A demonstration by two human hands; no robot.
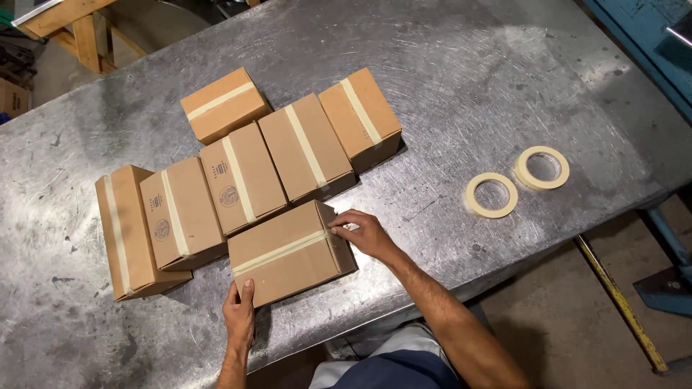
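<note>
A brown cardboard box [292,252] lies near the front edge of a scratched metal table [461,79], a strip of cream masking tape along its top seam. My left hand [239,311] rests flat against the box's near left corner. My right hand [362,232] touches the box's right end, fingertips pinched at the end of the tape strip. Several more taped boxes [245,155] lie in a staggered row behind it.
Two rolls of cream masking tape [491,195] [542,168] lie flat on the table to the right. A wooden frame [79,29] stands past the far left corner. Blue metal equipment [649,36] borders the right side, with concrete floor [569,317] below.
</note>
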